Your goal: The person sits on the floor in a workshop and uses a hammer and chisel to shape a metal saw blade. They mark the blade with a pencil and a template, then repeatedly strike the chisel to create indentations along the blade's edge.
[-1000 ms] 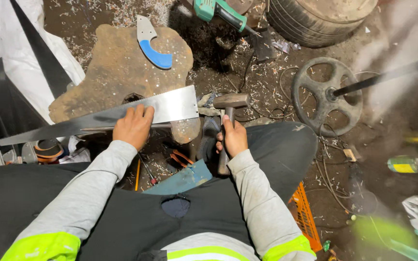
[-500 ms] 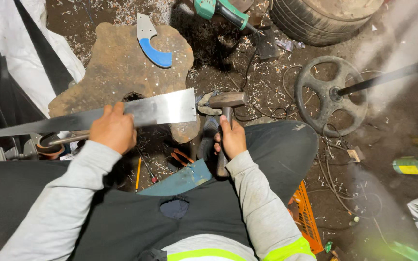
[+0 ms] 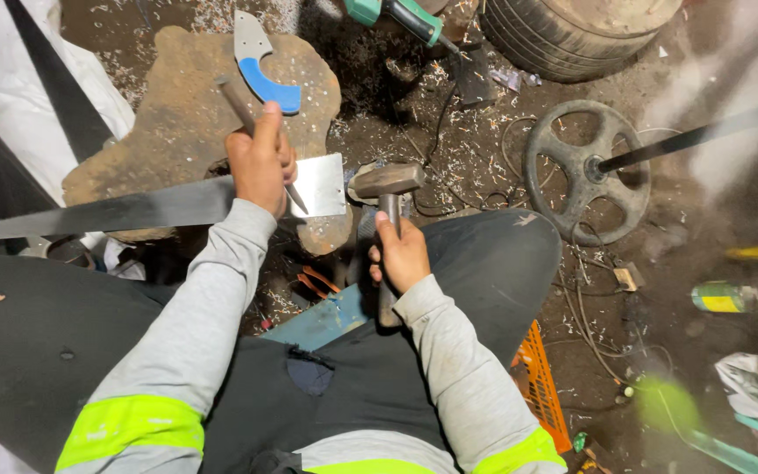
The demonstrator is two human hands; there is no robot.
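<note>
Punch [image 3: 247,118], hammer [image 3: 385,183], perhaps steel blade [image 3: 160,206]

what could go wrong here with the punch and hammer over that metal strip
The left hand grips the thin punch close to where the hammer in the right hand would land, so a glancing blow could hit the fingers. The long metal strip overhangs the rusty block with nothing pinning it, so it may jump or pivot. Its edge also sits close above the person's legs.

Shiny metal blade [image 3: 160,206], rusty anvil [image 3: 177,123]
</note>
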